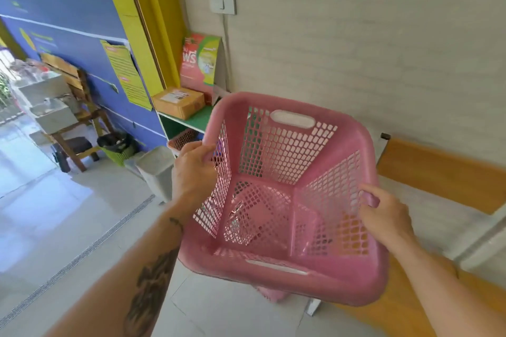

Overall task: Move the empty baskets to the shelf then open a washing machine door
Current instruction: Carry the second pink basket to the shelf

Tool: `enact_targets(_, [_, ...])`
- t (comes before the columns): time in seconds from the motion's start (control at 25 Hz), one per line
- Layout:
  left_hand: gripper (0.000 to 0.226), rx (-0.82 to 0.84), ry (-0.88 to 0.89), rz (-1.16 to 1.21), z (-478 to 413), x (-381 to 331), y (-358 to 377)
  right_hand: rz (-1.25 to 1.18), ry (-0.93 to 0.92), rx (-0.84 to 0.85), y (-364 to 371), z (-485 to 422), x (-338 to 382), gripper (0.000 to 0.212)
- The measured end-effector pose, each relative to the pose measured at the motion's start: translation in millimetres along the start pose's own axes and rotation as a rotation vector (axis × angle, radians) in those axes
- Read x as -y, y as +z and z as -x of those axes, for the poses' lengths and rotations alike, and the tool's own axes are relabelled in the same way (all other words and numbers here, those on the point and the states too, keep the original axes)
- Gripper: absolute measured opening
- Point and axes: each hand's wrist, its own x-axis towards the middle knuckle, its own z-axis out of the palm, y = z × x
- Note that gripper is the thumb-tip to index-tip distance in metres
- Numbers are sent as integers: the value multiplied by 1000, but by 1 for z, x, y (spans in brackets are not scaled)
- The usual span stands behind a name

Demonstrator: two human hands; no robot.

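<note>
I hold an empty pink mesh laundry basket [276, 271] in the air in front of me, tilted so its inside faces me. My left hand [193, 169] grips its left rim and my right hand [383, 210] grips its right rim. Behind it stands a low shelf with a green top [191, 121] against the wall. A second pink basket [183, 139] sits in the shelf's lower compartment, mostly hidden. No washing machine is in view.
A cardboard box [179, 102] and a pink detergent display [201, 63] stand on the shelf top. A grey bin [157, 169] stands left of the shelf, a green bin [119, 146] and a wooden chair [75, 117] farther left. A wooden bench [438, 172] runs along the right wall.
</note>
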Motion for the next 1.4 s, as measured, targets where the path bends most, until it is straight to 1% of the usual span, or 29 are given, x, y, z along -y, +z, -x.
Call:
enact_targets(0.16, [35, 120, 34, 14, -29, 32, 53, 0, 139, -7, 41, -29, -13, 58])
enact_targets(0.32, [31, 232, 31, -13, -48, 70, 104, 5, 259, 56, 86, -47, -31, 63])
enact_targets(0.44, [36, 328, 19, -50, -53, 99, 139, 35, 312, 104, 114, -57, -45, 64])
enact_targets(0.56, [38, 492, 6, -64, -64, 140, 193, 73, 419, 152, 156, -74, -66, 66])
enact_targets(0.68, [49, 694, -38, -85, -71, 179, 246, 56, 553, 180, 202, -87, -84, 65])
enact_targets(0.76, [60, 838, -118, -105, -71, 204, 278, 41, 650, 191, 236, -91, -101, 63])
enact_targets(0.84, [61, 919, -161, -107, -67, 227, 299, 17, 722, 208, 266, -92, -118, 63])
enact_targets(0.96, [55, 988, -237, -127, -60, 255, 320, -8, 817, 264, 299, -93, -138, 67])
enact_targets(1.08, [54, 1074, -276, -156, -58, 276, 336, -45, 849, 330, 315, -93, -148, 69])
enact_targets(1.16, [49, 1133, -307, -184, -58, 278, 342, -59, 857, 342, 318, -92, -150, 70])
enact_targets(1.24, [43, 1160, -300, -173, -57, 271, 342, -85, 852, 282, 314, -86, -143, 68])
enact_targets(1.4, [34, 1176, -327, -157, -56, 233, 335, -135, 758, 135, 286, -65, -114, 58])
